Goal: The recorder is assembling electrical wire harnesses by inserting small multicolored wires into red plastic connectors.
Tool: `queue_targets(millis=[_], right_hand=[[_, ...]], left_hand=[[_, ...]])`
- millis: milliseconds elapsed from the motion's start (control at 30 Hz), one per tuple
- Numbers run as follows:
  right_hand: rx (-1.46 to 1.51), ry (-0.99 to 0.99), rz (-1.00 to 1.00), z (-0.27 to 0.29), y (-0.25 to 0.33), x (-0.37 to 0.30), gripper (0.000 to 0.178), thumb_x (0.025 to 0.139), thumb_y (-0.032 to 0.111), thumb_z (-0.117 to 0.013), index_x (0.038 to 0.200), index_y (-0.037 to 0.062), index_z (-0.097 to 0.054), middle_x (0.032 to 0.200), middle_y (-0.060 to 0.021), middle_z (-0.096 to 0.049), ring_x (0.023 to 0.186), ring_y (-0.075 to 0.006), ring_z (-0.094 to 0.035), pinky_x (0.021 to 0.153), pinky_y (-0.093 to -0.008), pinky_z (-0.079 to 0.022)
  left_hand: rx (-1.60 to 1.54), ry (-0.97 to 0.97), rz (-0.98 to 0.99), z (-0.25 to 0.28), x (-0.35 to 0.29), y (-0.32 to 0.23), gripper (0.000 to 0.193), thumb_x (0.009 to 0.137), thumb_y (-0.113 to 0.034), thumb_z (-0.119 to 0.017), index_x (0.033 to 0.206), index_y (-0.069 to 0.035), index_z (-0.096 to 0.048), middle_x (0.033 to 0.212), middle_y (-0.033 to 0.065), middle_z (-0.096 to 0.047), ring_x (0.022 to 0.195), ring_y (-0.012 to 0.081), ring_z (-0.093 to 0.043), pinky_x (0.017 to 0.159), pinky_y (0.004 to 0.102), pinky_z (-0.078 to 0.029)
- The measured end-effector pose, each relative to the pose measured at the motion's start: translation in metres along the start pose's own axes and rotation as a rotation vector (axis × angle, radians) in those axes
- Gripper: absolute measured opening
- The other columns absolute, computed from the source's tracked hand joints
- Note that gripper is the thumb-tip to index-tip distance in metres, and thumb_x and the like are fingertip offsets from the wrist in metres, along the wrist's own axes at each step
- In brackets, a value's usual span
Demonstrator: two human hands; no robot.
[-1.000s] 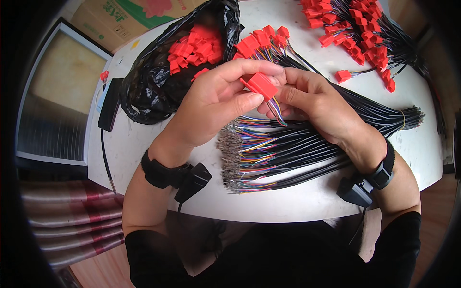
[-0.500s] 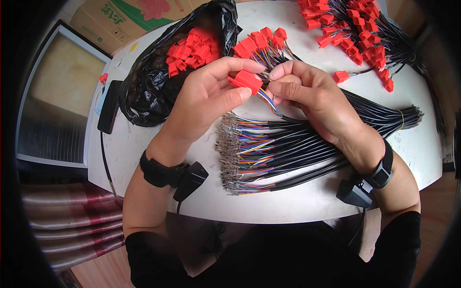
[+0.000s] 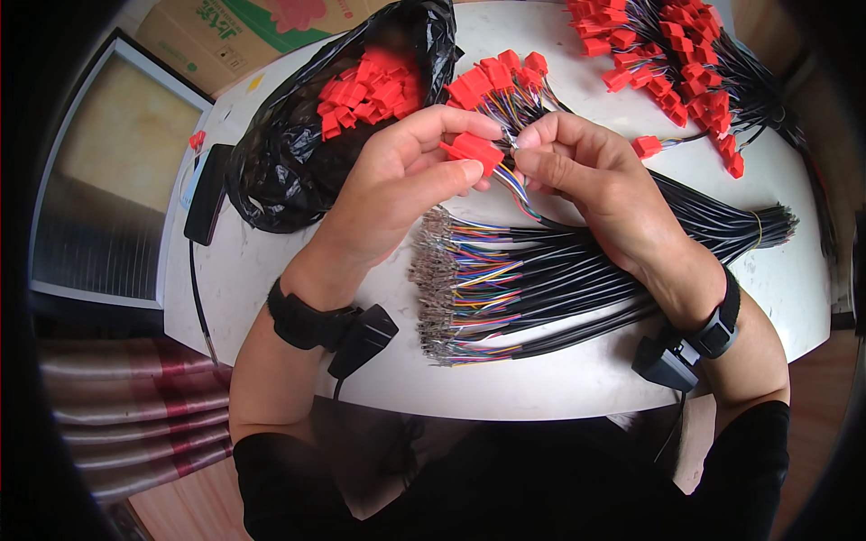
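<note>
My left hand is closed on a red plastic connector housing, thumb in front and fingers behind. Several thin coloured wires run out of the housing toward a black cable. Close beside it, my right hand pinches a thin wire with a small metal crimp terminal at its end. Below both hands lies a fanned row of black cables, their stripped coloured wires and metal terminals pointing left.
A black plastic bag holding loose red housings stands at the back left. Cables with red housings lie beyond my hands; a larger bundle sits at the far right. A black phone-like device lies by the table's left edge.
The view has shifted slightly. My right fingers have changed position a little, and the metal terminal now shows between my hands. The red housing stays in my left hand.
</note>
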State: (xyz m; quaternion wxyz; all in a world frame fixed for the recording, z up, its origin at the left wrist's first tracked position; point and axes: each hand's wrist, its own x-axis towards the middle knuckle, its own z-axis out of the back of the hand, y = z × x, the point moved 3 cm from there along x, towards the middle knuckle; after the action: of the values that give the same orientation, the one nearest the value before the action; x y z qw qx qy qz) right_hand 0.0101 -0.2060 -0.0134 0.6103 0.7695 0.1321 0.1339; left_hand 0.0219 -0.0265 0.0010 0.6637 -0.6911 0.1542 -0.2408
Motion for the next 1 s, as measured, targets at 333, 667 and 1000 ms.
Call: queue_targets(millis=[333,667,1000], right_hand=[[-0.083,0.083,-0.055,-0.006,0.002,-0.004,0.010,0.088,0.010,-0.062,0.095,0.0037,-0.060,0.088,0.0023,-0.059,0.082,-0.0042,-0.054,0.075,-0.0192,-0.042],[-0.291,-0.040,0.102,-0.011,-0.004,-0.005,0.009,0.083,0.006,-0.065,0.085,0.0000,-0.058,0.071,0.0010,-0.058,0.066,-0.0036,-0.051,0.060,-0.0196,-0.044],[-0.697,-0.079,0.299,-0.014,0.005,-0.011,0.005,0.083,0.003,-0.062,0.082,-0.0001,-0.058,0.075,-0.0005,-0.058,0.070,-0.0063,-0.052,0.068,-0.0230,-0.045]], left_hand=[[0.004,0.006,0.046,0.000,-0.001,0.003,0.012,0.091,-0.012,-0.055,0.099,-0.003,-0.055,0.088,0.0018,-0.058,0.076,0.0072,-0.054,0.068,0.0212,-0.043],[-0.021,-0.015,0.061,-0.004,-0.002,0.008,0.006,0.091,-0.012,-0.056,0.090,-0.006,-0.055,0.081,-0.0023,-0.055,0.068,0.0033,-0.050,0.061,0.0183,-0.041],[-0.050,-0.016,0.098,-0.005,-0.002,0.011,0.007,0.090,-0.013,-0.057,0.090,-0.005,-0.055,0.080,-0.0011,-0.056,0.066,0.0046,-0.050,0.060,0.0185,-0.042]])
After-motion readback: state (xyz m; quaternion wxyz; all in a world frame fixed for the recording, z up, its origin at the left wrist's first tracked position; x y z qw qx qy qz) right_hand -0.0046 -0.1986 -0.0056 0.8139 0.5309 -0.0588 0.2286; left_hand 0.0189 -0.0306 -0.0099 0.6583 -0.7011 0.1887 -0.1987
